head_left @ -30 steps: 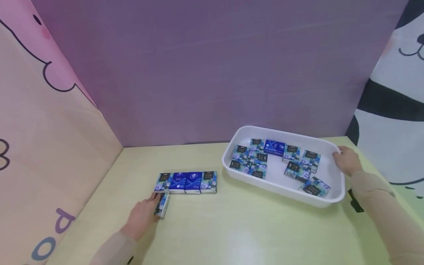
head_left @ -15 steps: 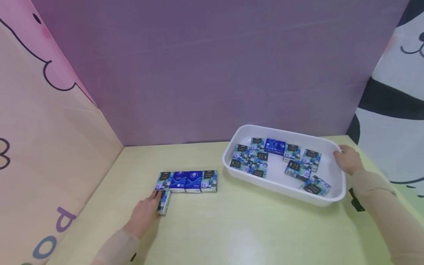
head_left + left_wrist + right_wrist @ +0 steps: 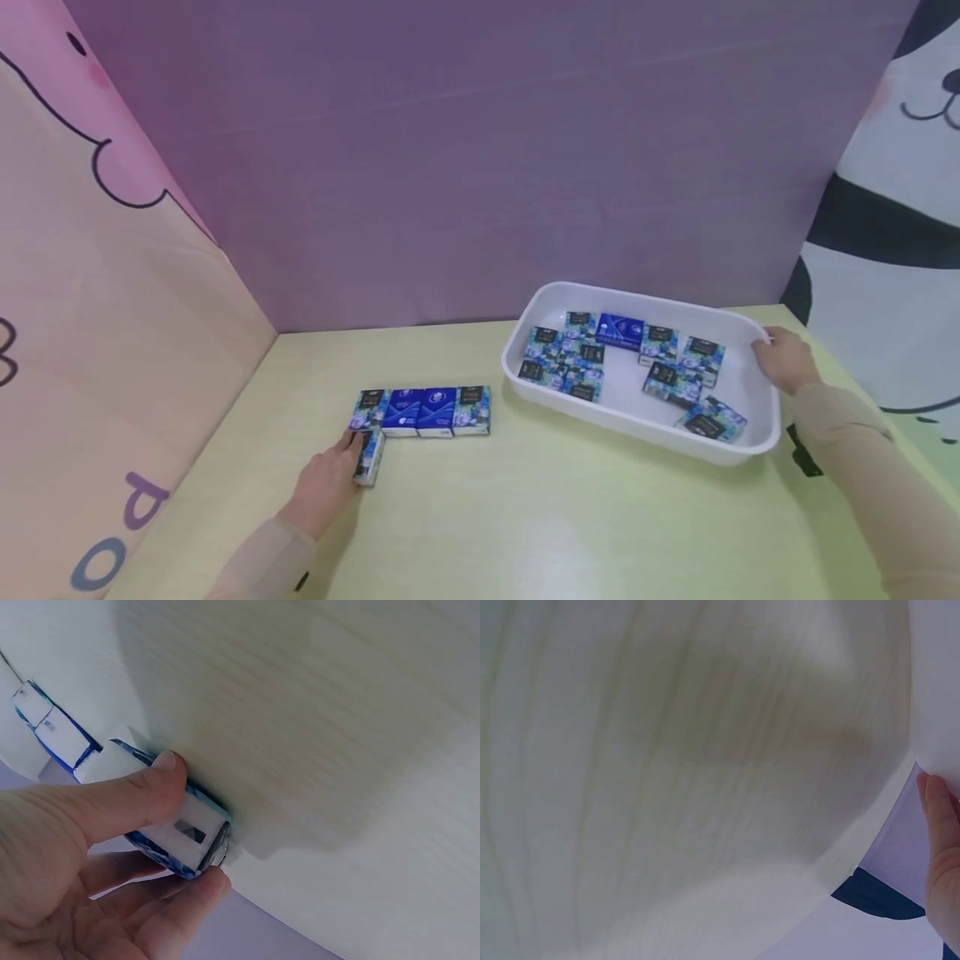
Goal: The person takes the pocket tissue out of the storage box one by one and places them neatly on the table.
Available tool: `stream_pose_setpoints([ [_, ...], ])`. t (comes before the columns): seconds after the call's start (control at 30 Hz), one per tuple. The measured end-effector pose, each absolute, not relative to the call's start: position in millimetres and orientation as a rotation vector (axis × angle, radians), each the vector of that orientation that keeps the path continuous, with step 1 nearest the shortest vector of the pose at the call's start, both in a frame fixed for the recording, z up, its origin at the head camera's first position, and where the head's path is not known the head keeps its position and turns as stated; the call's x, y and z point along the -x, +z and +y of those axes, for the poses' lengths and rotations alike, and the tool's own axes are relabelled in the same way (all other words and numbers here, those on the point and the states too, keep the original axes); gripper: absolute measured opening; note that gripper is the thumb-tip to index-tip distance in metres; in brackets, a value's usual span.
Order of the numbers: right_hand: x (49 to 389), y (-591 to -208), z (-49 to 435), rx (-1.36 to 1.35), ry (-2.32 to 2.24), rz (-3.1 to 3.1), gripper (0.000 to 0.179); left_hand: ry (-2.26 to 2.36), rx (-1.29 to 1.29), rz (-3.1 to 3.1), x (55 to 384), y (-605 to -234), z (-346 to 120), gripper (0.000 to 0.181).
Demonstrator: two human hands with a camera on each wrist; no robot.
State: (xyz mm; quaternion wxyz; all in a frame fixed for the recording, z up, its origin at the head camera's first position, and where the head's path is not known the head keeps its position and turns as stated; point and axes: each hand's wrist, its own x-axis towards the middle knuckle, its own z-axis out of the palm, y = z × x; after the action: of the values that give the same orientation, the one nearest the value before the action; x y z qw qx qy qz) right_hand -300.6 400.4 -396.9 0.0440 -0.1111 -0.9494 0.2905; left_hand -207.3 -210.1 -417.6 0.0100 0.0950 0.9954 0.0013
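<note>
In the head view, my left hand (image 3: 324,482) holds a small flower-printed tissue pack (image 3: 370,460) by its sides, low at the table. Its far end lies right at the front of a flowered tissue pack (image 3: 371,407), the left one in a short row. Two plain blue tissue packs (image 3: 420,412) and another flowered tissue pack (image 3: 472,408) continue that row side by side. The left wrist view has my thumb on one side of the held pack (image 3: 196,817) and fingers on the other. My right hand (image 3: 785,360) grips the right rim of a white plastic tray (image 3: 630,423).
Inside the tray are several flowered tissue packs (image 3: 671,383) and one blue tissue pack (image 3: 620,331). The tray stands at the back right of the pale wooden table (image 3: 540,517). A purple wall (image 3: 450,167) rises behind, and printed panels flank both sides.
My left hand has slid the held tissue pack slightly away from me, up against the near side of the row's left end. The right hand and the tray have stayed put.
</note>
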Motion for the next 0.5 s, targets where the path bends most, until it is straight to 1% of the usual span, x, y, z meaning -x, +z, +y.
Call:
stream_pose_setpoints([
  [0.3,300.4,-395.7,398.9,0.317,0.874,-2.884,0.051,0.040,-0.277,3.122,203.9,-414.8,-212.8,0.055],
  [0.5,299.3,-394.9,397.4,0.334,0.875,-2.893,0.052,0.026,-0.332,3.126,199.0,-398.5,-207.3,0.058],
])
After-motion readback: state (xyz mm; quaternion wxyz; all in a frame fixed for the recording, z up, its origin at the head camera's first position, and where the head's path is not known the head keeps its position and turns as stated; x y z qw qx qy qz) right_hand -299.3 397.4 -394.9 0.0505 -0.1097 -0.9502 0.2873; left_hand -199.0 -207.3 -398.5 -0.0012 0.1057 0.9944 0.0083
